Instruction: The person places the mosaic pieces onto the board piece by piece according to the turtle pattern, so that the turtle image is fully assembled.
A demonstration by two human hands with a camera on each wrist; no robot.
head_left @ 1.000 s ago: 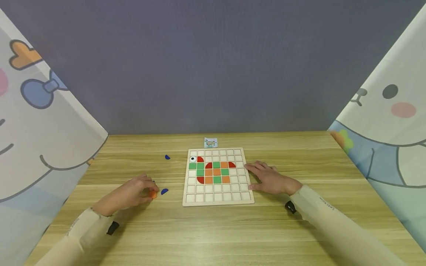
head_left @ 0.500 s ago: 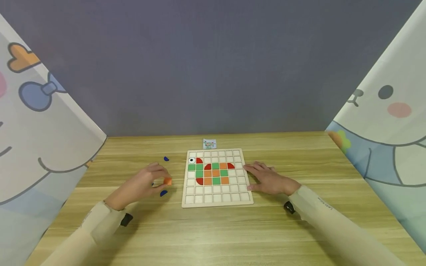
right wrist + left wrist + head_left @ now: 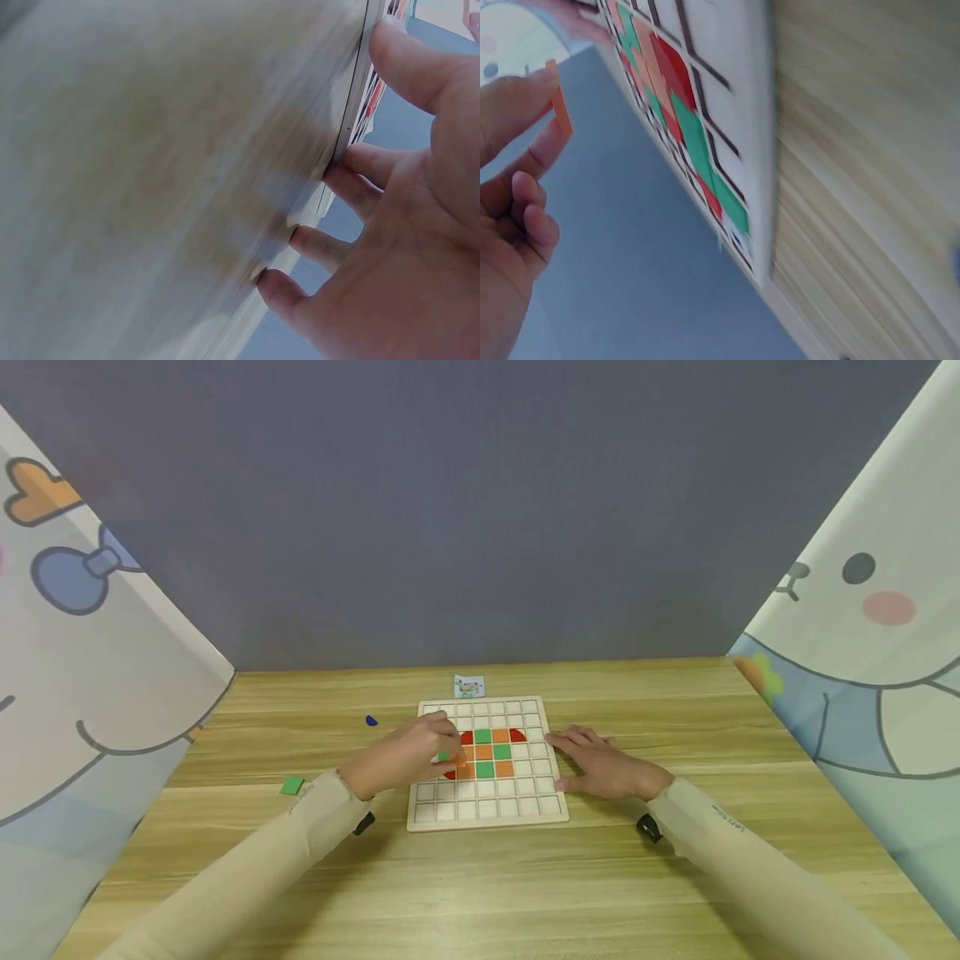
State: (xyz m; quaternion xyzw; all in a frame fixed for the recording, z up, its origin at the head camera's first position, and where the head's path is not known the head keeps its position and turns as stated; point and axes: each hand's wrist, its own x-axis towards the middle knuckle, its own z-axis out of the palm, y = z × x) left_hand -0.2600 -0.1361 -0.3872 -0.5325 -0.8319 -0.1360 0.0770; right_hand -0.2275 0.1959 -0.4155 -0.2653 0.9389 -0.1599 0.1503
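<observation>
My left hand (image 3: 405,756) hovers over the left part of the wooden grid board (image 3: 487,810), pinching a thin orange square tile (image 3: 560,109) between thumb and forefinger. Set in the board are green (image 3: 485,769) and orange squares and red quarter-round pieces (image 3: 517,736). In the head view this hand hides the board's upper left, though the left wrist view shows green and red pieces and part of an eye piece (image 3: 736,240) there. My right hand (image 3: 603,767) rests at the board's right edge, fingers spread, its thumb and forefinger touching the rim.
A small picture card (image 3: 469,687) lies behind the board. To the left, a blue half-round piece (image 3: 371,721) and a green square tile (image 3: 292,786) lie on the wooden table (image 3: 480,893). A grey wall (image 3: 480,527) stands behind, with cartoon-printed cloths at both sides.
My left hand has picked up the orange tile from the table's left and carried it right, over the board. A green tile has come into view. My right hand stays at the board's edge.
</observation>
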